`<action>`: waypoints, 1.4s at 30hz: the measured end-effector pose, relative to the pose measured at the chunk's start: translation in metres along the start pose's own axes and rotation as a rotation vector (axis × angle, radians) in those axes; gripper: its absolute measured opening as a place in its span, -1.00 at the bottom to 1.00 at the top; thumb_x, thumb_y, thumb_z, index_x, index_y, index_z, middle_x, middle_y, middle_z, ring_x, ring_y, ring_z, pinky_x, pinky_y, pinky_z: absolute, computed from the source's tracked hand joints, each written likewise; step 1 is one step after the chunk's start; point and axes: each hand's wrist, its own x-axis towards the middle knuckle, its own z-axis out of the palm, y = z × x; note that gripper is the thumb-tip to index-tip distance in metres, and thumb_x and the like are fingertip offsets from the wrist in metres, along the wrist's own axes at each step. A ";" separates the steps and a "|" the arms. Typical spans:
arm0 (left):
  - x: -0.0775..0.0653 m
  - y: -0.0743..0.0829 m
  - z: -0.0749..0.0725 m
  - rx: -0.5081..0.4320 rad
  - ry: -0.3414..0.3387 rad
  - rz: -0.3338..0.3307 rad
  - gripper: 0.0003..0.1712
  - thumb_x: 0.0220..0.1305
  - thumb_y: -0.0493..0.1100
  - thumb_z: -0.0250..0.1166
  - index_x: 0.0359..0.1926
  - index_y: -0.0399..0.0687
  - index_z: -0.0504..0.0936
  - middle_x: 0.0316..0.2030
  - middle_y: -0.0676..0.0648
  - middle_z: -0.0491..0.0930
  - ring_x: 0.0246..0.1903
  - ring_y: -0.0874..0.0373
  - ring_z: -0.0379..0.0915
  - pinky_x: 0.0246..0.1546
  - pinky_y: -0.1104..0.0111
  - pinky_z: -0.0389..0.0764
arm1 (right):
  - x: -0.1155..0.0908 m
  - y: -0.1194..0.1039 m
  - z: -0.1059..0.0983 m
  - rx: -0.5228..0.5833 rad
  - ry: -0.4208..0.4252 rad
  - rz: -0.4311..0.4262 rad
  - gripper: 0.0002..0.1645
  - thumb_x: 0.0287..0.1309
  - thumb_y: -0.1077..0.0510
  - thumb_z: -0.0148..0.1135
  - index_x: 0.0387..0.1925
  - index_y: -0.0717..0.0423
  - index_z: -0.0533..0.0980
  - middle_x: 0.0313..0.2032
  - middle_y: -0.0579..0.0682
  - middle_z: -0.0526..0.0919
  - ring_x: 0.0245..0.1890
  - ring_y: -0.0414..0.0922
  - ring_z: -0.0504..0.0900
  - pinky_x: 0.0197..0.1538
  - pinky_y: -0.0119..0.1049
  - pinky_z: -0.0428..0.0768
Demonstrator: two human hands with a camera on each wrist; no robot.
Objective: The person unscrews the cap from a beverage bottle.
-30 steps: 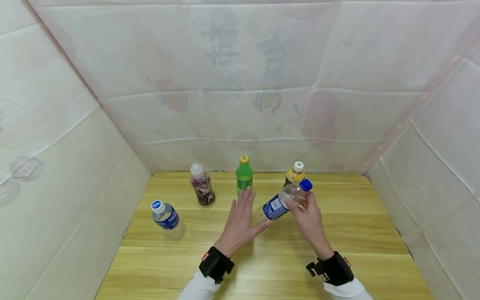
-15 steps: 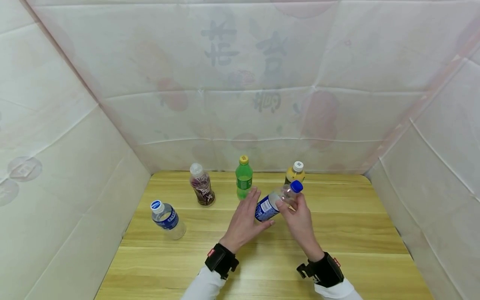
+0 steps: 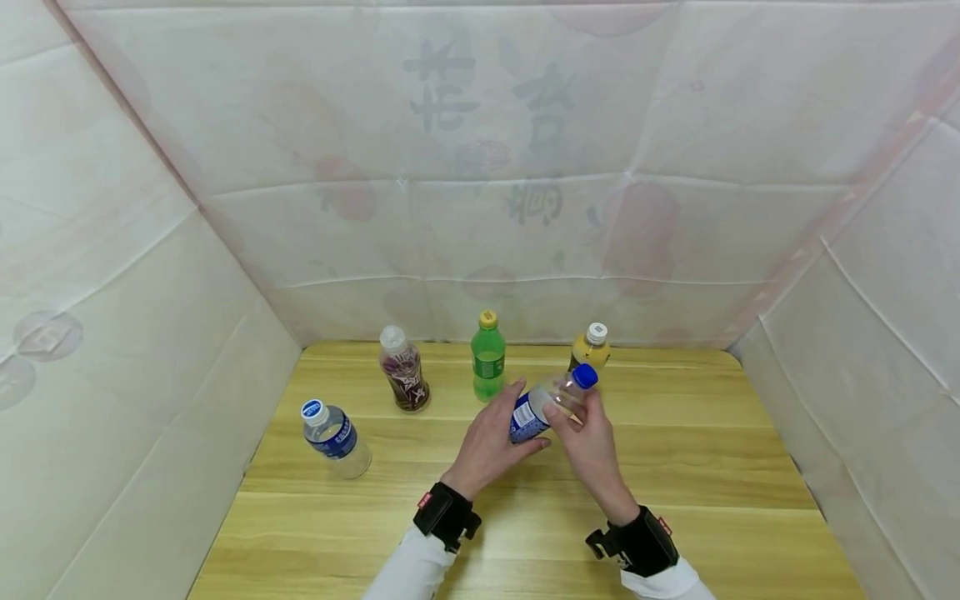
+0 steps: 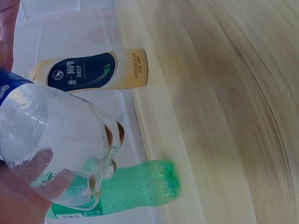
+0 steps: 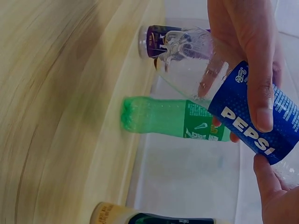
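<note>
A clear plastic Pepsi bottle (image 3: 528,417) with a blue cap and blue label is held tilted over the table, its cap toward the upper right. Around its lower part, my left hand (image 3: 489,443) grips it; the right wrist view shows that thumb lying over the label (image 5: 243,119) and fingers behind. My right hand (image 3: 591,446) holds the upper part below the cap, thumb in front. In the left wrist view, the transparent bottle base (image 4: 70,144) points over the table, with brown drops inside and fingers visible through the plastic.
Behind the hands stand a green bottle (image 3: 489,362) with a yellow cap and a yellow drink bottle (image 3: 591,348). Farther left are a purple-and-dark labelled bottle (image 3: 405,375) and a clear blue-labelled bottle (image 3: 337,442). White sheets (image 3: 480,233) wall the wooden table (image 3: 720,450).
The Pepsi bottle and my right hand have moved left and slightly down. My left hand has shifted right and now wraps the bottle's lower part. The other bottles stay put.
</note>
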 end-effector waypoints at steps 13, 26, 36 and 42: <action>-0.002 -0.006 0.006 -0.031 0.031 0.010 -0.14 0.17 0.01 0.59 0.39 -0.11 0.39 0.16 -0.11 0.61 0.09 0.03 0.59 0.10 0.12 0.65 | -0.003 0.005 -0.002 -0.036 -0.008 0.014 -0.30 0.36 0.23 0.35 0.41 0.20 0.27 0.29 0.22 0.52 0.23 0.19 0.58 0.07 -0.40 0.65; -0.018 -0.037 -0.001 0.019 0.027 -0.055 -0.14 0.13 -0.02 0.61 0.38 -0.13 0.43 0.15 -0.17 0.63 0.07 -0.09 0.63 0.11 0.04 0.65 | -0.007 0.017 -0.033 -0.242 -0.051 -0.002 -0.46 0.62 0.08 -0.04 0.43 0.29 0.31 0.29 0.24 0.56 0.22 0.18 0.60 0.21 -0.12 0.60; -0.034 -0.059 -0.013 0.134 -0.010 -0.030 -0.16 0.10 -0.03 0.63 0.33 -0.14 0.45 0.05 -0.18 0.65 -0.04 -0.07 0.64 0.00 0.03 0.68 | -0.005 0.028 -0.039 -0.426 -0.068 -0.044 -0.47 0.64 -0.01 -0.11 0.29 0.29 0.49 0.22 0.24 0.62 0.23 0.26 0.57 0.23 0.27 0.52; -0.044 -0.063 -0.013 0.188 -0.031 0.000 -0.14 0.07 -0.02 0.65 0.33 -0.17 0.46 0.03 -0.17 0.66 -0.05 -0.05 0.64 0.01 0.04 0.68 | -0.005 0.030 -0.036 -0.491 -0.077 -0.103 -0.46 0.65 0.03 -0.21 0.31 0.28 0.49 0.23 0.30 0.60 0.22 0.31 0.57 0.22 0.29 0.52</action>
